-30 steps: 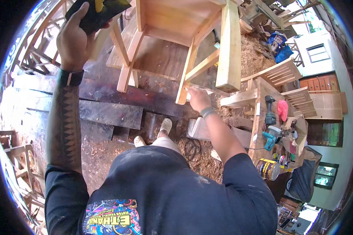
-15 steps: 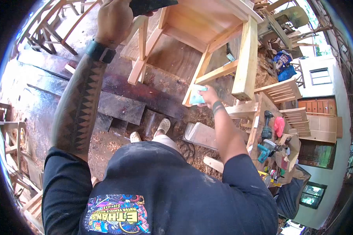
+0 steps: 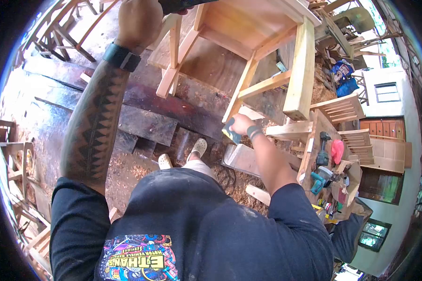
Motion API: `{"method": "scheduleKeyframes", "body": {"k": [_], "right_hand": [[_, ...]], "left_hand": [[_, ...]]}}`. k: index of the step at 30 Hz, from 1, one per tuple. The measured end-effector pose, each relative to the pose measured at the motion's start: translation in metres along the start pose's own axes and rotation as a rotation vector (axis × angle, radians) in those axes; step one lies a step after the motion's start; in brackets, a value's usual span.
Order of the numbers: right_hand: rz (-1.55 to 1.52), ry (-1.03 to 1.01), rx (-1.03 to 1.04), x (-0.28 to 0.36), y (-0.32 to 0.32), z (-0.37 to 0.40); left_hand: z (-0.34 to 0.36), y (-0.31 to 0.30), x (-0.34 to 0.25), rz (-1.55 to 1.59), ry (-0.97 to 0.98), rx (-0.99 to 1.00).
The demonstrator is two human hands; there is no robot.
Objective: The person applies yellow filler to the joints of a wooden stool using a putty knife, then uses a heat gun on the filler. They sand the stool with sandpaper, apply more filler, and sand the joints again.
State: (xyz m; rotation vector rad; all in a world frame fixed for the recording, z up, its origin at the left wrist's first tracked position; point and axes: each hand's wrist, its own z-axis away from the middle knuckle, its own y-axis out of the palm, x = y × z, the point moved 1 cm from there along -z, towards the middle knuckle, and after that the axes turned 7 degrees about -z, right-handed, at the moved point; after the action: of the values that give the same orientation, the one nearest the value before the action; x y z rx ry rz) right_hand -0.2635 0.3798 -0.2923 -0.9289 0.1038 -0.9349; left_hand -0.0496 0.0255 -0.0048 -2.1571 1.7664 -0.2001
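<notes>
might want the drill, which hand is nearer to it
Right. The right hand is by the end of a wooden leg, left of the drill in view; the left hand is farther left and higher.

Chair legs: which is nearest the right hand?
The middle leg, its end by the right hand; the thick leg lies rightward, another slim leg leftward.

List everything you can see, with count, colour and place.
Furniture frame: one, pale, top centre
Workbench: one, wooden, right
Drill: one, teal, on workbench
Power tool: one, teal, below drill
Unclear item: one, pink, beside drill
Slatted pieces: two, pale wood, right
Bag: one, blue, upper right
Wood shavings: many, tan, floor
Clogs: two, cream, centre
Pad: one, dark-and-yellow, right hand
Dark item: one, black, left hand
Left hand: one, bare, top
Right hand: one, bare, centre
</notes>
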Motion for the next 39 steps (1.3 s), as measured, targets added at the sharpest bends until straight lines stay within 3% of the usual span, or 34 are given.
{"method": "scheduleKeyframes", "body": {"k": [1,4,5,8,9,11,12,13,15,17,19,21,22,25,28,29,31,32,33,35,38,39], "right_hand": [[-0.016,-0.033,0.008,-0.004,0.005,0.007],[-0.47,0.139,0.186,-0.004,-0.025,0.053],[-0.628,0.124,0.13,-0.025,-0.027,0.053],[-1.087,0.018,-0.077,-0.105,-0.008,0.032],[-1.225,-0.058,-0.169,-0.118,-0.004,0.023],[-1.405,-0.029,-0.133,-0.143,-0.005,-0.007],[-1.365,0.067,-0.187,-0.14,-0.011,-0.016],[-1.341,0.073,-0.252,-0.15,-0.011,-0.038],[-1.304,0.037,-0.364,-0.175,-0.009,-0.087],[-1.275,-0.018,-0.421,-0.182,-0.02,-0.117],[-1.151,0.025,-0.345,-0.131,-0.053,-0.079],[-1.022,0.015,-0.365,-0.121,-0.049,-0.076],[-0.906,-0.033,-0.355,-0.122,-0.044,-0.082],[-0.635,-0.102,-0.345,-0.119,-0.02,-0.087],[-0.432,-0.194,-0.309,-0.105,0.019,-0.065],[-0.396,-0.228,-0.293,-0.1,0.031,-0.05],[-0.405,-0.253,-0.238,-0.096,0.047,-0.029],[-0.457,-0.209,-0.079,-0.1,0.043,-0.028],[-0.713,-0.119,-0.18,-0.112,0.042,-0.032],[-1.044,-0.018,-0.421,-0.135,0.032,-0.04],[-1.237,0.006,-0.593,-0.162,-0.008,-0.055],[-1.251,0.008,-0.598,-0.165,-0.019,-0.059]], "left_hand": [[-0.001,-0.001,-0.003,0.018,-0.027,-0.004],[-0.001,-0.006,-0.01,0.079,-0.109,0.036],[-0.003,-0.006,-0.012,0.101,-0.134,0.06],[-0.003,0.001,-0.005,0.019,0.052,-0.046],[-0.01,-0.003,-0.018,0.371,-0.212,0.059],[-0.018,0.002,-0.034,1.22,-0.915,0.004],[-0.017,0.005,-0.028,1.181,-0.943,0.012],[-0.019,0.005,-0.028,1.11,-0.909,0.019],[0.001,0.017,0.049,1.254,-0.808,0.317],[-0.003,0.007,0.038,1.08,-0.764,0.36],[-0.009,0.004,0.036,1.388,-0.715,0.437],[-0.012,0.0,0.037,1.182,-0.847,0.377],[-0.013,0.0,0.032,1.362,-0.763,0.438],[-0.013,-0.001,0.023,1.065,-0.886,0.269],[-0.01,0.0,0.03,1.442,-0.782,0.407],[-0.009,-0.001,0.032,1.429,-0.795,0.385],[-0.007,0.0,0.032,1.403,-0.815,0.341],[-0.006,0.0,0.027,1.19,-0.855,0.252],[-0.006,0.0,0.021,0.968,-0.907,0.18],[-0.01,0.002,0.021,1.053,-1.003,0.144],[-0.005,0.0,0.04,1.416,-0.783,0.376],[-0.007,0.001,0.032,1.316,-0.84,0.303]]}}
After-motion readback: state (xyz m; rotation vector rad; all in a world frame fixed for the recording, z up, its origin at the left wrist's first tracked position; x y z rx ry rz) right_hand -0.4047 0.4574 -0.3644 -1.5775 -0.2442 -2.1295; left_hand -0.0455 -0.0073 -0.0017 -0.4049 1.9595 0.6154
